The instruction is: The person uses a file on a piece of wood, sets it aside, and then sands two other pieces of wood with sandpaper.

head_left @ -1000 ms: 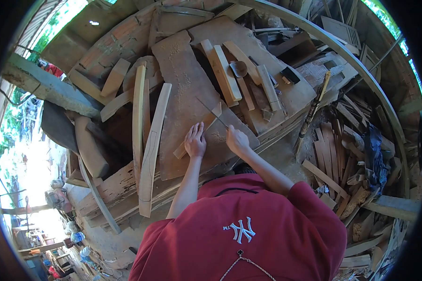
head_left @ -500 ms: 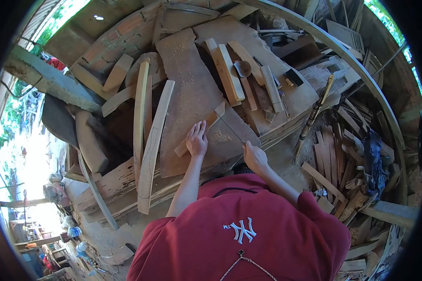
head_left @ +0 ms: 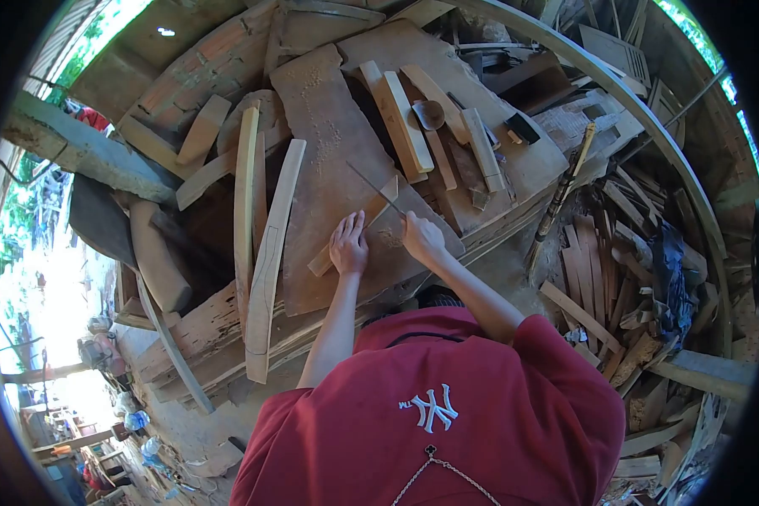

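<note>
My left hand (head_left: 348,244) presses down on a short wooden piece (head_left: 383,201) that lies slanted on the brown board (head_left: 312,126). Its fingers rest close together over the wood. My right hand (head_left: 422,239) is closed round the near end of a thin, long tool (head_left: 369,183), a file or narrow blade; its handle is hidden in the fist. The tool crosses the wooden piece near its upper right end, and its tip points up and left. Pale sawdust (head_left: 386,239) lies on the board between my hands.
Long curved wood pieces (head_left: 276,253) lie left of the board. Beyond my right hand are light wooden strips (head_left: 409,122), a small round cup (head_left: 429,115) and a black brush-like object (head_left: 523,128). Scrap wood (head_left: 590,278) is piled at the right, beside an upright stick (head_left: 561,198).
My right hand has moved up and left, pushing the thin tool farther across the wooden piece. My left hand stays on the wood. The whole view has shifted slightly.
</note>
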A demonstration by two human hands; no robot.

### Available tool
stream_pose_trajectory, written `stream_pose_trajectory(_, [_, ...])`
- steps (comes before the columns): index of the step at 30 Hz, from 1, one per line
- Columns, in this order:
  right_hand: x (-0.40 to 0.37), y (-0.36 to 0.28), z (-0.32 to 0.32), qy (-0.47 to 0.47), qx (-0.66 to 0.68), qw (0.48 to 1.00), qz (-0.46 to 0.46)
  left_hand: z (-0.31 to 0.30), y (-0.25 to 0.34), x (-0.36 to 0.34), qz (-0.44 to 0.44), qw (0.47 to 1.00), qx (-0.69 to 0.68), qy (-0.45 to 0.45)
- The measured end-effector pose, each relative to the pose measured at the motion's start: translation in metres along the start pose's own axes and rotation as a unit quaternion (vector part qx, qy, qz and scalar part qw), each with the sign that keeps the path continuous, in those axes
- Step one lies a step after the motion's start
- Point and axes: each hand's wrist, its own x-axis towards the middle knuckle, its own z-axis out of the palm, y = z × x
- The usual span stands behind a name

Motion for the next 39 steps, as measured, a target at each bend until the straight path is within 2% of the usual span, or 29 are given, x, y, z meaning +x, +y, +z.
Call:
stream_pose_trajectory(7, [-0.095, 0.035, -0.029, -0.047, -0.054, 0.996, 0.051, -0.005, 0.001, 0.001, -0.011, 1.000, 0.007, -0.007])
stream_pose_trajectory(13, [-0.044, 0.020, -0.010, 0.002, -0.028, 1.000, 0.000, -0.002, 0.000, 0.000, -0.001, 1.000, 0.017, -0.010])
stream_pose_trajectory(17, [0.013, -0.007, 0.009, 0.000, -0.011, 1.000, 0.005, 0.002, -0.004, 0.000, 0.005, 1.000, 0.011, -0.010])
stream_pose_trajectory(20, [0.015, -0.008, 0.007, -0.009, -0.010, 1.000, 0.005, 0.003, -0.005, -0.002, 0.004, 1.000, 0.010, -0.007])
stream_pose_trajectory(24, [-0.033, 0.014, -0.012, -0.005, -0.020, 1.000, 0.002, 0.000, 0.000, -0.001, -0.003, 1.000, 0.014, -0.004])
stream_pose_trajectory(29, [-0.099, 0.036, -0.036, -0.039, -0.067, 0.996, 0.053, -0.007, 0.004, 0.002, -0.010, 1.000, -0.006, 0.002])
stream_pose_trajectory(33, [-0.073, 0.025, -0.030, -0.025, -0.043, 0.998, 0.029, -0.005, 0.003, 0.001, -0.001, 1.000, 0.003, 0.006])
stream_pose_trajectory(39, [0.020, -0.016, 0.001, -0.025, -0.026, 0.999, 0.004, -0.002, 0.000, 0.001, 0.005, 1.000, -0.006, 0.003])
